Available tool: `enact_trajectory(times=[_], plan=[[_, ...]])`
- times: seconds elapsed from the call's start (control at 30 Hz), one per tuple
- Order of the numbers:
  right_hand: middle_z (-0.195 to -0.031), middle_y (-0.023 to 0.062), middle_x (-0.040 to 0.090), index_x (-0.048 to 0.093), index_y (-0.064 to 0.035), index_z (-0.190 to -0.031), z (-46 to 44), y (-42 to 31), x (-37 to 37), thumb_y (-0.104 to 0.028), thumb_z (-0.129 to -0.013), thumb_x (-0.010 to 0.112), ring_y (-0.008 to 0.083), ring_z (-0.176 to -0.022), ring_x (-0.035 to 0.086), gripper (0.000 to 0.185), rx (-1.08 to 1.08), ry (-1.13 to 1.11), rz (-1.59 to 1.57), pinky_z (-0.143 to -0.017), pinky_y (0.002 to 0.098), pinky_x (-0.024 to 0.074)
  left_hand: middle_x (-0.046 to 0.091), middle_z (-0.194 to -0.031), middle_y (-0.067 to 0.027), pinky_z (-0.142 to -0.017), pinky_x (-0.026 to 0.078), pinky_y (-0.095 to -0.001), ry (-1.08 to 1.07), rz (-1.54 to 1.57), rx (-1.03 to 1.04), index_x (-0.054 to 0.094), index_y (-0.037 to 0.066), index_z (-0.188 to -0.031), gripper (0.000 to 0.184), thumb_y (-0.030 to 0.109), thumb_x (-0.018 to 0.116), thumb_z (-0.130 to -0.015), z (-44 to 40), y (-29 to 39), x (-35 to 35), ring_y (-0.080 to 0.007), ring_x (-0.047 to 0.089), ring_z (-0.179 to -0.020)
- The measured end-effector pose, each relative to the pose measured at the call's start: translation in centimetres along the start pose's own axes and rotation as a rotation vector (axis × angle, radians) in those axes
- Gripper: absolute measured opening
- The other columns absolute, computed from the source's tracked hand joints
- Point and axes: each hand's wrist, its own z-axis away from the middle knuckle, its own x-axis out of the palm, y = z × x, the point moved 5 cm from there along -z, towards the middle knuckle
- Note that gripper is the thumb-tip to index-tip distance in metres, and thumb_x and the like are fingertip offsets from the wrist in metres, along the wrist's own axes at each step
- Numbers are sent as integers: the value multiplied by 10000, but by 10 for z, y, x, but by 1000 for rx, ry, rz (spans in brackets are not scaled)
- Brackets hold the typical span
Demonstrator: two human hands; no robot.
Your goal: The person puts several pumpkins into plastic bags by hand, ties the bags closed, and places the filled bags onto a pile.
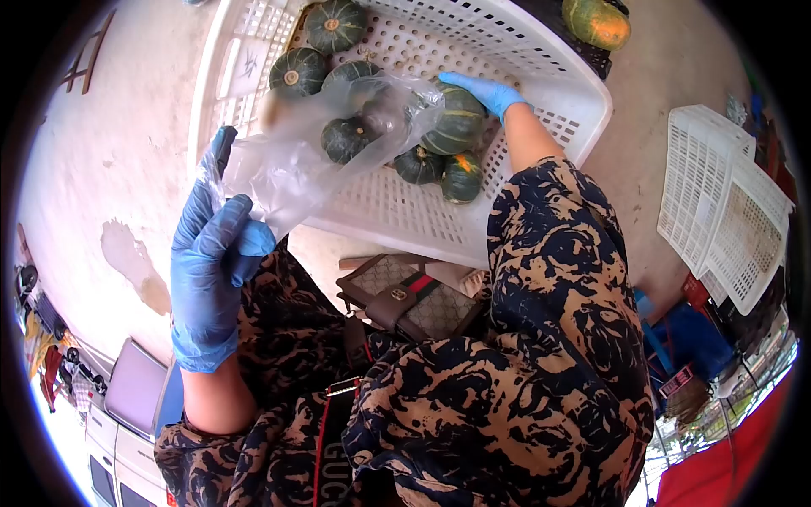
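My left hand (215, 262), in a blue glove, pinches the edge of a clear plastic bag (283, 173). The bag spreads over part of a white crate (397, 211) that holds several dark green pumpkins. Against the bag's far end sits a larger striped green pumpkin (454, 120); I cannot tell how much of it is inside. My gloved right hand (490, 91) grips this pumpkin from the far right side, its fingers laid along the top. Two small pumpkins, one with an orange patch (462, 177), lie just below it. Other pumpkins (335, 25) are grouped at the crate's far left.
A green and orange pumpkin (597, 23) rests on a dark crate beyond the white one. White crates (710, 186) stand at right, near a blue container (693, 338). A brown patterned bag (410, 296) hangs at my front. A vehicle (127, 439) shows at lower left.
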Motion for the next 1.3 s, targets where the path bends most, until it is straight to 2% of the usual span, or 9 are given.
enact_trajectory(times=[0.33,0.43,0.63,0.7,0.8,0.9,0.97,1.1,1.3], plan=[[-1075,76,603,579,-95,-1115,-59,-14,38,-501,-750,573,183,-951,568,546,20,-179,19,-882,316,422,343,-555,82,-398,175,-136,50,-65,-29,283,17,-1342,514,97,413,-852,-1,5,7,-3,242,-431],[-1053,79,610,572,-92,-1106,-62,-9,56,-459,-808,542,165,-960,562,474,128,-511,-504,-912,339,415,401,-577,70,-400,209,-133,81,-36,-49,307,26,-1332,520,99,455,-839,-1,4,-3,1,300,-444],[-1118,124,574,540,-66,-1162,-18,4,47,-424,-781,598,203,-934,586,527,59,-209,-535,-835,367,465,496,-778,22,-516,357,-133,53,119,-61,299,26,-1338,547,75,496,-830,-3,6,-2,-14,434,-573],[-1145,116,561,526,-57,-1183,-10,4,70,-436,-817,534,194,-965,568,527,187,-534,-731,-879,351,434,526,-1061,-49,-695,457,-202,-49,132,-82,258,0,-1348,580,76,496,-824,-4,5,-2,-56,517,-744],[-1181,103,541,535,-51,-1177,-50,11,107,-444,-854,453,180,-1008,540,515,-26,-800,-484,-928,322,387,524,-1074,-57,-666,454,-191,-58,101,-30,252,-9,-1347,589,77,503,-821,-4,3,-7,-60,520,-711],[-1206,101,523,533,-45,-1179,-56,15,123,-450,-880,386,171,-1046,511,525,-173,-812,-344,-958,291,344,566,-981,-18,-496,353,-129,-58,202,21,319,-7,-1322,555,43,506,-802,-11,-7,-14,-11,417,-552],[-1177,108,541,527,-37,-1178,-47,31,121,-450,-882,380,189,-1013,538,529,102,-631,-709,-902,317,402,567,-986,-9,-496,347,-131,-65,118,-8,331,-10,-1315,546,55,485,-796,-9,0,-16,-6,419,-556],[-1159,118,548,523,-36,-1174,0,31,99,-465,-880,374,206,-998,549,540,88,-587,-825,-886,334,419,471,-611,54,-427,292,-144,4,83,-9,381,50,-1305,503,58,462,-808,-7,0,-28,-14,416,-492],[-1132,133,559,518,-36,-1169,83,-1,80,-486,-877,365,231,-975,564,558,27,-592,-1005,-861,358,445,368,-539,63,-379,218,-155,-56,1,-4,404,41,-1286,492,41,446,-795,-2,-3,-39,-21,292,-411]])
